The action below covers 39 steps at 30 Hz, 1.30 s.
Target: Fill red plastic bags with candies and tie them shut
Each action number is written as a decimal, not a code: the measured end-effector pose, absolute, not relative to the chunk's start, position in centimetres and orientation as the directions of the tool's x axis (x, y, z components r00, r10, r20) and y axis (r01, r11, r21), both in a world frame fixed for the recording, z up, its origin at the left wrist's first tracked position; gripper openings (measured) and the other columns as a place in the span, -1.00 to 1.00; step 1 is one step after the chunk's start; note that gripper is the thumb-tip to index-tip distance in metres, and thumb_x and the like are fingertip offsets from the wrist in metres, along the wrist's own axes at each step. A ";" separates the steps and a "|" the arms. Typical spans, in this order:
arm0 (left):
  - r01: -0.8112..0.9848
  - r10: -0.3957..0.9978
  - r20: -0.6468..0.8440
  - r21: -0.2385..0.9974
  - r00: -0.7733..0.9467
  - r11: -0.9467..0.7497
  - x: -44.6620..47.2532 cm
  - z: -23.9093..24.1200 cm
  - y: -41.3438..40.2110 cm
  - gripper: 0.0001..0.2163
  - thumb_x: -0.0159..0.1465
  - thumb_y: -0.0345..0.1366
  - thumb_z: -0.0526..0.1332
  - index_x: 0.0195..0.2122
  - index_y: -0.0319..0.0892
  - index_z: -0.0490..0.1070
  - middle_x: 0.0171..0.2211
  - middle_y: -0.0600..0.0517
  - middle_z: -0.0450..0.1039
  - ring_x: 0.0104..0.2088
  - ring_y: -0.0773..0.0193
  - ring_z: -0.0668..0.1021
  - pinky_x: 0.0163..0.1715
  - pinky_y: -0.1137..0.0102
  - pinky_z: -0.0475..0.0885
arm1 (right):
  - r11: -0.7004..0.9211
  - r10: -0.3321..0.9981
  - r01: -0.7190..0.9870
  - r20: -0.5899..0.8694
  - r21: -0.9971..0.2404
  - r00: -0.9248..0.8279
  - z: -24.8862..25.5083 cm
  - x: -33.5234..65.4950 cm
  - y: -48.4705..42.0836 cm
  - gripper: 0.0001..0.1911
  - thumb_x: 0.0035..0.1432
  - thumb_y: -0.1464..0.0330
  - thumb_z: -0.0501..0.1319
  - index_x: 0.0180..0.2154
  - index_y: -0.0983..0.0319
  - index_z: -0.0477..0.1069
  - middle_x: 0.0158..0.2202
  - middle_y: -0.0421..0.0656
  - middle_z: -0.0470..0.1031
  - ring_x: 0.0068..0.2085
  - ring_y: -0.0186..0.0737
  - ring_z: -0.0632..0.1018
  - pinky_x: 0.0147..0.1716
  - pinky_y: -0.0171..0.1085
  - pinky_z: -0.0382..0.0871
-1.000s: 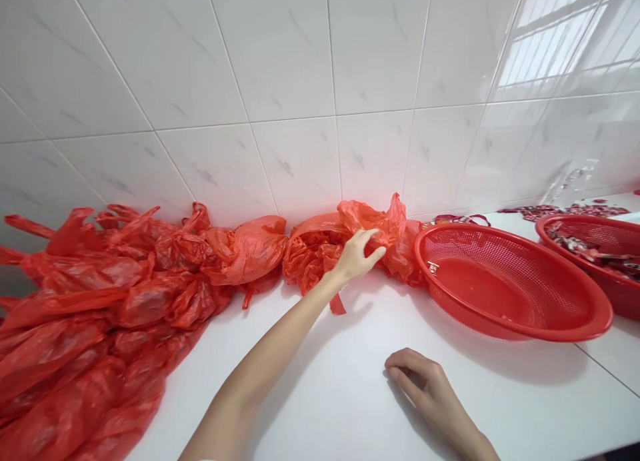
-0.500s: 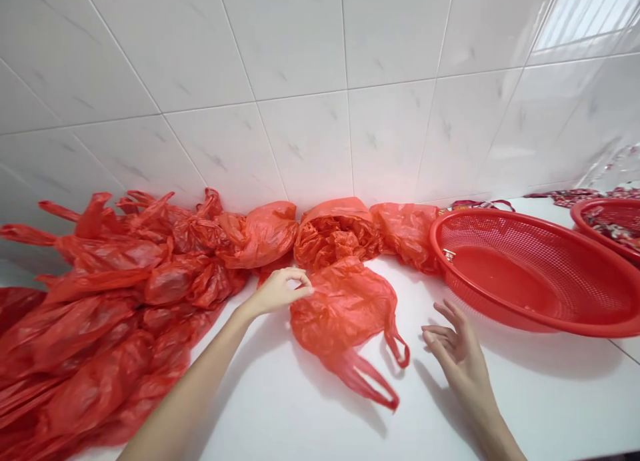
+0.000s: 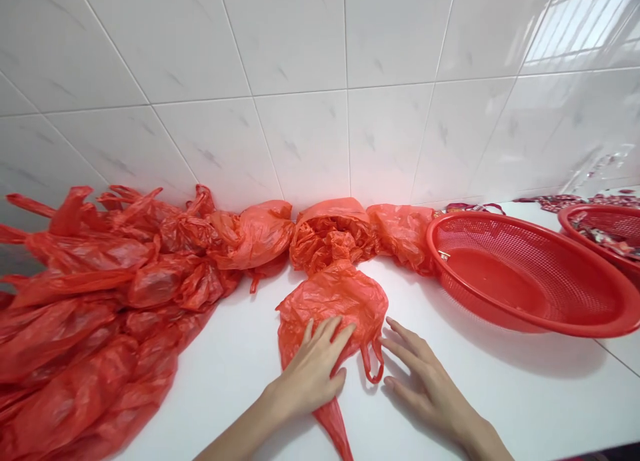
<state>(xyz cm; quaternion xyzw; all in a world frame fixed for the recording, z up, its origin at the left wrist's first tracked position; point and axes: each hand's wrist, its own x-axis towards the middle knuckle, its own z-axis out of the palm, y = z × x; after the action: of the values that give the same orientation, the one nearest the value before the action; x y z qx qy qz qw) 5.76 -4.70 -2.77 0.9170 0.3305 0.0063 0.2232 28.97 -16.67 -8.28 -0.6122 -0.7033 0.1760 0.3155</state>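
A crumpled red plastic bag (image 3: pixel 340 291) lies on the white table (image 3: pixel 240 381) in front of me, its loop handles toward me. My left hand (image 3: pixel 315 368) rests on the bag with fingers spread, covering part of it. Beside the bag's right edge, my right hand (image 3: pixel 420 381) is open, fingertips close to one handle; whether they touch it I cannot tell. Neither hand grips anything.
A big heap of red plastic bags (image 3: pixel 100 314) fills the left side. More bunched bags (image 3: pixel 333 231) line the tiled wall (image 3: pixel 300 141). To the right stand a red perforated basket (image 3: pixel 530 321) and a second red basket (image 3: pixel 575 218) holding small items.
My left hand has let go of the bag's upper left side and come down flat on it. The bag has settled on the table; my right hand has moved left toward it.
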 end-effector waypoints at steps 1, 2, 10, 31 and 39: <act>0.582 0.594 -0.121 0.427 0.796 -0.693 5.6 -3.0 -4.4 -0.28 0.18 -0.44 0.14 0.41 -0.07 0.13 0.41 -0.18 0.13 0.42 -0.15 0.16 0.35 -0.23 0.07 | 0.189 0.971 0.745 0.235 -0.639 -0.044 -8.3 29.0 -16.7 -0.35 0.31 0.14 0.23 0.38 -0.07 0.17 0.47 -0.03 0.04 0.36 0.16 0.31 0.23 0.15 0.35; 0.553 0.575 -0.098 0.439 0.813 -0.708 5.6 -3.3 -4.1 -0.29 0.18 -0.47 0.12 0.41 -0.07 0.13 0.42 -0.16 0.13 0.43 -0.12 0.16 0.36 -0.21 0.06 | 0.196 0.968 0.739 0.247 -0.644 -0.042 -8.3 28.9 -16.7 -0.29 0.31 0.13 0.23 0.41 -0.08 0.09 0.49 -0.04 -0.03 0.36 0.15 0.31 0.22 0.14 0.36; 0.408 0.460 0.004 0.457 0.888 -0.791 5.6 -4.1 -3.7 -0.53 0.25 -0.52 0.07 0.17 -0.15 0.42 0.32 -0.16 0.31 0.34 0.03 0.34 0.40 -0.11 0.04 | 0.206 0.956 0.766 0.291 -0.609 -0.025 -8.8 28.5 -16.5 -0.38 0.32 0.21 0.21 0.37 -0.06 0.19 0.52 -0.06 -0.21 0.35 0.17 0.32 0.22 0.11 0.38; 0.509 0.556 -0.022 0.434 0.831 -0.743 2.7 -3.5 -3.0 -0.39 0.16 -0.36 0.32 0.28 -0.13 0.36 0.36 -0.20 0.23 0.34 -0.23 0.28 0.32 -0.17 0.21 | 0.435 0.804 0.866 0.540 -0.248 -0.249 -7.5 27.9 -15.5 -0.45 0.32 0.24 0.20 0.31 0.09 0.25 0.51 0.00 -0.20 0.42 0.21 0.15 0.22 0.12 0.32; 0.485 0.581 0.146 0.411 0.801 -0.772 2.0 -4.7 -1.8 -0.44 0.21 -0.55 0.13 0.23 -0.04 0.40 0.28 -0.08 0.35 0.26 -0.01 0.41 0.25 0.02 0.39 | 0.441 0.879 0.849 0.330 -0.292 -0.344 -6.3 28.3 -12.3 -0.83 0.32 0.21 0.22 -0.24 0.17 0.44 -0.19 -0.10 0.59 0.24 0.11 0.44 0.32 0.26 0.02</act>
<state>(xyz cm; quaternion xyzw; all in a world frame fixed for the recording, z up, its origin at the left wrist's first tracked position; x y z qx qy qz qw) 1.96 -1.85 -4.70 0.9317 0.2862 0.1334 0.1794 28.29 -12.32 -6.28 -0.5276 -0.8190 0.0342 0.2232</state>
